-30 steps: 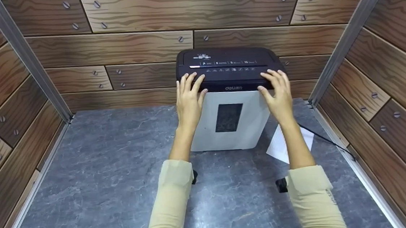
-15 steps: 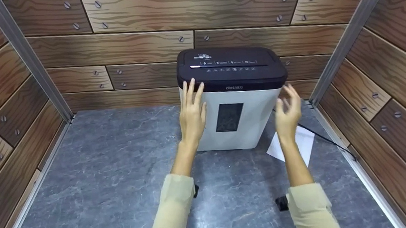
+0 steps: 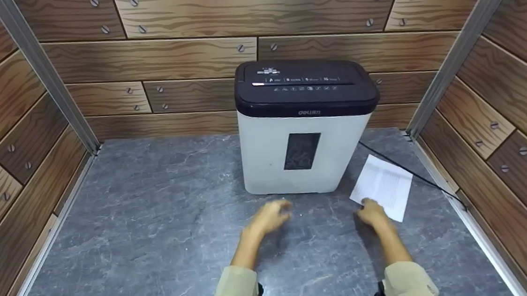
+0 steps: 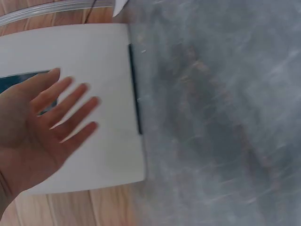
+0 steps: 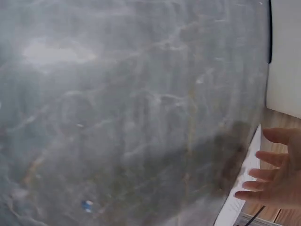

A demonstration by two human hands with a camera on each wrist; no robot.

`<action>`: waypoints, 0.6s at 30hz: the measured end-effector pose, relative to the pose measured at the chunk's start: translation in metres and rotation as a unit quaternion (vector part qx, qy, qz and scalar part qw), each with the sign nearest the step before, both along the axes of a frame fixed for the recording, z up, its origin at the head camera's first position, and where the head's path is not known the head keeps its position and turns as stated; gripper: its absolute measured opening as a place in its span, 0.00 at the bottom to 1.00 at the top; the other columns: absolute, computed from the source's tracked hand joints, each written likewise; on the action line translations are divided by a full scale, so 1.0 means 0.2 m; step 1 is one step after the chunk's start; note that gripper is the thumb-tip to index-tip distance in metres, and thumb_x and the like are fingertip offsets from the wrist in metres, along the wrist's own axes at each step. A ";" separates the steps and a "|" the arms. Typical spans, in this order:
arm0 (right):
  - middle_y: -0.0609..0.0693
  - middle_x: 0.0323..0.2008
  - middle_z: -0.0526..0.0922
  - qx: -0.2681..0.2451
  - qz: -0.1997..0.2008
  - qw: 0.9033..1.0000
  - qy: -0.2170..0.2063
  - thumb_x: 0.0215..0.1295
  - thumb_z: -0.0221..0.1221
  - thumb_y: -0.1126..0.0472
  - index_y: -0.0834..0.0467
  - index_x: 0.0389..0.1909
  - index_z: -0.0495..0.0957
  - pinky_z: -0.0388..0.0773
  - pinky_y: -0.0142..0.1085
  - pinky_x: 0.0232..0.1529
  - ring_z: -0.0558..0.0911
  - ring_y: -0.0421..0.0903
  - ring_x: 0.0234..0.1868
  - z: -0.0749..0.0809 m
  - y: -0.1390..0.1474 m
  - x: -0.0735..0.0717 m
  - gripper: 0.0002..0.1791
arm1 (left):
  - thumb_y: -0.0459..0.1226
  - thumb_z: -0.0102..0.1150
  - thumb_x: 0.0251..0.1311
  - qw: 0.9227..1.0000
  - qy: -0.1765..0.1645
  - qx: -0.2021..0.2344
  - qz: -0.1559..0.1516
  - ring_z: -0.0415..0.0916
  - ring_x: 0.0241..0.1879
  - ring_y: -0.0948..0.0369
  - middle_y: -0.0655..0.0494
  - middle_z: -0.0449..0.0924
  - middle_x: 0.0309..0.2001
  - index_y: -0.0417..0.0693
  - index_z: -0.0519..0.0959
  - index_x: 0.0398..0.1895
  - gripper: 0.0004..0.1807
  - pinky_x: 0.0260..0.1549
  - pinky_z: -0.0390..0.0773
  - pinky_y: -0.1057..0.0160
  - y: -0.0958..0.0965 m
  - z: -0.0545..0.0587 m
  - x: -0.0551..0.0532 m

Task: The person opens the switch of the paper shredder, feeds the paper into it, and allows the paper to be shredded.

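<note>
A paper shredder (image 3: 264,157) with a light grey bin, a dark window and a black top stands upright at the back. To its right a printed sheet of paper (image 3: 386,183) lies on the grey marbled surface. My left hand (image 3: 271,217) hovers in front of the shredder, holding nothing; the left wrist view shows its fingers (image 4: 75,106) spread and relaxed. My right hand (image 3: 373,212) is at the paper's near left edge. In the right wrist view its fingers (image 5: 265,174) are apart and extended, overlapping the sheet.
A black power cord (image 3: 426,180) runs from behind the shredder past the paper to the right wall. Wood-patterned panels (image 3: 181,55) enclose the back and both sides, with metal rails at the corners. A small blue-and-white speck (image 5: 87,205) shows on the surface.
Both hands have left the shredder's top and moved down toward me. The right hand has come to the paper's near edge, the left to just before the shredder. The shredder stays put.
</note>
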State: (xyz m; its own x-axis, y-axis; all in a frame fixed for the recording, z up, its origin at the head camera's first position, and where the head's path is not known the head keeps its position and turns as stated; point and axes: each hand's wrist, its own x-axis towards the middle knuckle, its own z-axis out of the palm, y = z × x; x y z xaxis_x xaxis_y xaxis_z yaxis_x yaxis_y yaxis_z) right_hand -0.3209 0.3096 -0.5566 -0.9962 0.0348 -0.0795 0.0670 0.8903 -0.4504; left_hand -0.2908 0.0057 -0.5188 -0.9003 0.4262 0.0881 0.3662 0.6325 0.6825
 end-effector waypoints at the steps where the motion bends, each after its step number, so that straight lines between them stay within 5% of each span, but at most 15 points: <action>1: 0.79 0.52 0.64 0.011 0.007 1.000 -0.011 0.57 0.54 0.62 0.81 0.53 0.62 0.63 0.57 0.54 0.64 0.73 0.54 -0.01 -0.01 0.01 0.29 | 0.33 0.56 0.59 1.000 -0.025 -0.011 -0.012 0.74 0.48 0.51 0.46 0.78 0.47 0.38 0.75 0.51 0.16 0.48 0.73 0.58 0.00 -0.02 0.01; 4: 0.78 0.53 0.62 0.040 0.018 0.998 -0.038 0.58 0.55 0.60 0.79 0.55 0.61 0.64 0.60 0.51 0.63 0.74 0.53 0.00 -0.07 0.04 0.31 | 0.36 0.57 0.59 0.996 -0.074 -0.037 -0.023 0.74 0.48 0.50 0.45 0.78 0.46 0.37 0.74 0.52 0.18 0.48 0.73 0.57 0.01 -0.06 0.02; 8: 0.76 0.46 0.67 0.088 0.037 0.994 -0.043 0.58 0.57 0.58 0.77 0.51 0.65 0.70 0.60 0.43 0.67 0.73 0.48 0.03 -0.19 0.10 0.29 | 0.38 0.57 0.60 0.993 -0.100 -0.059 -0.017 0.74 0.47 0.51 0.45 0.78 0.45 0.38 0.74 0.53 0.19 0.48 0.73 0.56 0.02 -0.08 0.03; 14: 0.70 0.36 0.73 0.145 0.090 0.985 -0.035 0.56 0.60 0.56 0.74 0.39 0.74 0.75 0.56 0.36 0.75 0.68 0.39 0.05 -0.42 0.20 0.22 | 0.38 0.58 0.58 0.993 -0.097 -0.061 -0.008 0.75 0.46 0.51 0.46 0.79 0.45 0.38 0.74 0.53 0.20 0.47 0.73 0.56 0.03 -0.11 0.03; 18: 0.68 0.36 0.74 0.139 0.139 0.980 -0.025 0.55 0.62 0.57 0.72 0.35 0.75 0.76 0.55 0.34 0.77 0.65 0.35 0.06 -0.59 0.29 0.19 | 0.36 0.60 0.56 0.995 -0.069 -0.076 0.003 0.74 0.47 0.51 0.46 0.78 0.45 0.38 0.75 0.51 0.19 0.47 0.73 0.57 0.06 -0.13 0.02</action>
State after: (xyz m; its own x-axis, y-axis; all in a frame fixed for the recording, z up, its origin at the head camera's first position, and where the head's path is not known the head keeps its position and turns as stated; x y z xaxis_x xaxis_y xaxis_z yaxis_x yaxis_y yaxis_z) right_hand -0.2628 0.1912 -0.5449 -0.9655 -0.2099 -0.1541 -0.1796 0.9652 -0.1898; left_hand -0.2873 0.0168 -0.5448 -0.9018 0.4197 -0.1024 0.2712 0.7344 0.6222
